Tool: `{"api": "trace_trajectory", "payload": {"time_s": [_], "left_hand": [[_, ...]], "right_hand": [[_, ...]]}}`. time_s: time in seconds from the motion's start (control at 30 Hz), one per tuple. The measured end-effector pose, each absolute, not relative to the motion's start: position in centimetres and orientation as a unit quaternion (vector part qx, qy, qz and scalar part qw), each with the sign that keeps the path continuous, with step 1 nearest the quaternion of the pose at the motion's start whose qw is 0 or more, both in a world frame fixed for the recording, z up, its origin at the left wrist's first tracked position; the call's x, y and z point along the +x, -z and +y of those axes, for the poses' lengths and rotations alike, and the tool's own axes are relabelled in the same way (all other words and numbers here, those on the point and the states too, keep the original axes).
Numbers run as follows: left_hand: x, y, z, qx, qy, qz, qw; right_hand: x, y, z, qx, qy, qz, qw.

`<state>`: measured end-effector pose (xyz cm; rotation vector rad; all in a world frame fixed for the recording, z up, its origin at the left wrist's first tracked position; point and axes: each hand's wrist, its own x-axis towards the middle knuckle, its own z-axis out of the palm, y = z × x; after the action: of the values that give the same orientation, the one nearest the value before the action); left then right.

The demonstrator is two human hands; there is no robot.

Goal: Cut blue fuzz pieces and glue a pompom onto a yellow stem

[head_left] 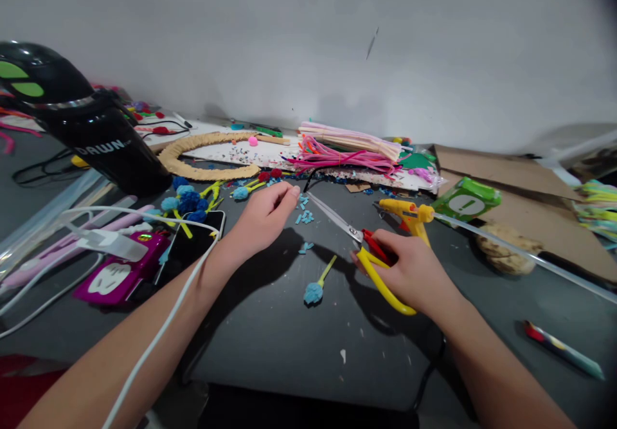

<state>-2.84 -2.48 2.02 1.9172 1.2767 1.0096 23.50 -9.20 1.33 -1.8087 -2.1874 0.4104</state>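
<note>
My right hand (409, 268) grips a pair of scissors (357, 233) with yellow and red handles, its blades pointing up and left. My left hand (270, 217) is closed in a pinch just left of the blade tips; anything between its fingertips is too small or hidden to make out. Below the blades, several light-blue snippets (304, 215) lie scattered on the dark table. Nearer to me is a blue fuzzy flower (314, 292) on a yellow-green stem. A thin dark curved piece (313, 173) shows beyond the scissor tips.
A yellow glue gun (407, 210) with a long clear stick lies right of centre, beside a green packet (467, 199). A black bottle (91, 133), phone (193, 249) and purple power strip (123, 268) crowd the left. Behind are a beige ring (183, 159) and pink pipe cleaners (342, 152).
</note>
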Motion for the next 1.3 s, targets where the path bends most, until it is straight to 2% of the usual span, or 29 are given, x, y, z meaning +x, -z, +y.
{"api": "trace_trajectory", "payload": {"time_s": [1.3], "left_hand": [[-3.0, -1.58, -2.45, 0.722, -0.382, 0.482, 0.318]], "right_hand": [[23.44, -1.39, -8.89, -0.646, -0.112, -0.746, 0.115]]}}
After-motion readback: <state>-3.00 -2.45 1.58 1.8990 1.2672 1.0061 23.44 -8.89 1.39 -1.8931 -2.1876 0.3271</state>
